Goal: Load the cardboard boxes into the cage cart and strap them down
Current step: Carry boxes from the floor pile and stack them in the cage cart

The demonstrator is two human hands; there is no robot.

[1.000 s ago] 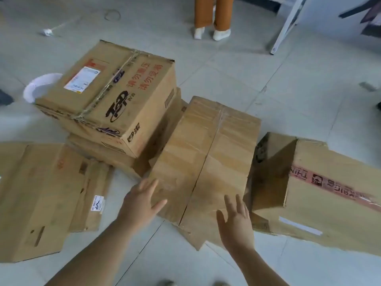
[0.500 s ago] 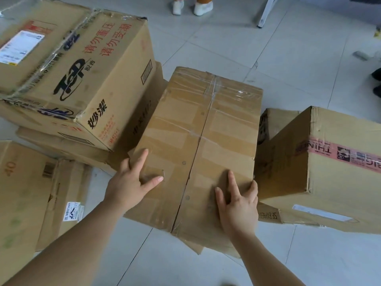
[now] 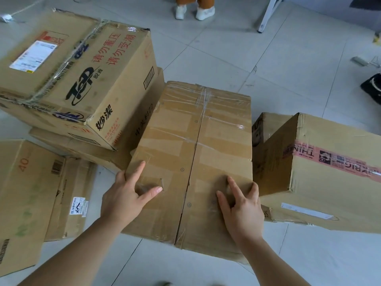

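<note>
A plain cardboard box [image 3: 208,129], sealed with clear tape, lies on the tiled floor in front of me. My left hand [image 3: 125,197] rests on its near left corner, thumb and forefinger straight on the top and the other fingers down the left side. My right hand [image 3: 242,209] lies flat on the top near the right edge, fingers spread. To the left, a box printed with red characters [image 3: 86,75] is stacked on a flatter box [image 3: 86,149]. A box with pink tape [image 3: 321,178] stands at the right. No cage cart or strap is in view.
Another box [image 3: 22,195] lies at the near left with a flattened carton [image 3: 72,195] beside it. A small box [image 3: 268,124] sits behind the pink-taped one. A person's white shoes [image 3: 193,11] and a white metal leg [image 3: 268,15] are at the far side.
Both hands came forward from the air onto the middle box. My view moved closer and lower over the boxes.
</note>
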